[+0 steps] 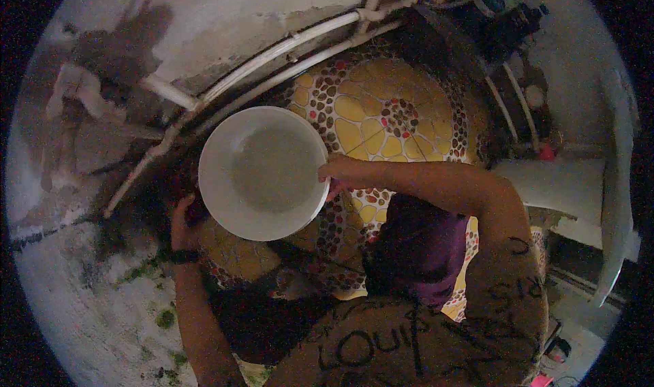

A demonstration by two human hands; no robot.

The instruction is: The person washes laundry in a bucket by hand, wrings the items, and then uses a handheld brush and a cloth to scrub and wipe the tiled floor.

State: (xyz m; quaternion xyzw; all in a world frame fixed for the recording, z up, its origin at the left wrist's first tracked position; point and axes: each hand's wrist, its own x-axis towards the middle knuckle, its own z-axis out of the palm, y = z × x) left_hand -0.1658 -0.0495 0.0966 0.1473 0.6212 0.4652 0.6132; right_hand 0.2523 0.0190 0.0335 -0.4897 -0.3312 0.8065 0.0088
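A round white plastic bucket or tub (273, 170), seen from above, is left of the picture's middle. Its inside looks pale, and whether it holds liquid cannot be told. My right hand (334, 171) grips its right rim, with the fingers partly hidden behind the wall. My left hand (185, 213) is low beside the bucket's left side, next to something dark and reddish. Shadow hides what its fingers do. A dark band circles the left wrist. Purple cloth (444, 264) shows below my right forearm.
White pipes (276, 50) run along the stained wall, upper left. The floor has yellow tiles with a pebble pattern (375, 131). A pale slab (562, 183) stands at the right. Dark objects (516, 27) are at the upper right. Green-stained concrete (138, 305) is lower left.
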